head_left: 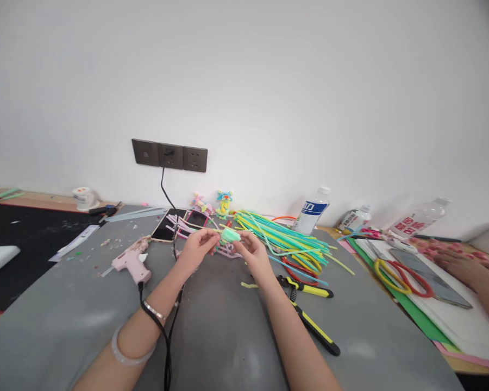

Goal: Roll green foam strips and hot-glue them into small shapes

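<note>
Above the middle of the grey table, a small mint-green bundle of folded pipe cleaner (230,235) is between my two hands. My left hand (199,247) pinches at its left side, fingertips closed. From the right, my right hand (253,254) grips it between thumb and fingers. Just behind them lie loose lilac pipe cleaners (177,224). A heap of green, yellow and blue pipe cleaners (283,239) spreads to the right. Yellow-and-black pliers (309,312) lie with handles apart beside my right forearm. A pink glue gun (133,263) rests left of my left hand.
The glue gun's black cable (167,347) passes by my left forearm. Two small pipe-cleaner figures (224,204) stand near the wall, by a phone (169,225). A bottle (312,210) stands back right. Scissors (403,277) and another person's hand (458,263) are at far right.
</note>
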Demonstrator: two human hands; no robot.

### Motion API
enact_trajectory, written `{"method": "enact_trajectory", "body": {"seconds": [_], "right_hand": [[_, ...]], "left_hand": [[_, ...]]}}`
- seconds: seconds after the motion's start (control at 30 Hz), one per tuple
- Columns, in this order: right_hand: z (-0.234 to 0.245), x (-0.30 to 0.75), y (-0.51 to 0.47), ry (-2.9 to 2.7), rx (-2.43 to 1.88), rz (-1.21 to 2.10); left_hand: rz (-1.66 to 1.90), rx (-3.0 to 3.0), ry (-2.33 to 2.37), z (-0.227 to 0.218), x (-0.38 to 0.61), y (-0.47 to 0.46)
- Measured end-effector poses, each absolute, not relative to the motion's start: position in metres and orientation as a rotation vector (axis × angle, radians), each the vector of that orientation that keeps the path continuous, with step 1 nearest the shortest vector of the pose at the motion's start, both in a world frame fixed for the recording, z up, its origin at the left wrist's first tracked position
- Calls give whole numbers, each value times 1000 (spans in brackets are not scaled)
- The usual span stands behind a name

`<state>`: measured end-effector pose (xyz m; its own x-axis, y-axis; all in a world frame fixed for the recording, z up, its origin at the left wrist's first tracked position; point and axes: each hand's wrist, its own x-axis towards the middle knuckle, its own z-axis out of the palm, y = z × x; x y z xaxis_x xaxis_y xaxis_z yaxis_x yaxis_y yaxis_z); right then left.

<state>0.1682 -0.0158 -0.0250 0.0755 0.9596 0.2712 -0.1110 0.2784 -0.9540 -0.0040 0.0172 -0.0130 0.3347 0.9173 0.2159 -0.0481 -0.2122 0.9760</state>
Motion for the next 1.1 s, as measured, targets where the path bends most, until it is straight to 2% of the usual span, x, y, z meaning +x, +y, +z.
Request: {"method": "enact_trajectory", "body": {"seconds": [0.6,1.1], "right_hand": [[-24,165,-18,-1243,-926,1026],[-25,166,-19,-1376,-991,851]], "left_hand": [[1011,1390,822,-14,1,15],[1072,1429,825,-12,-1,14]]}}
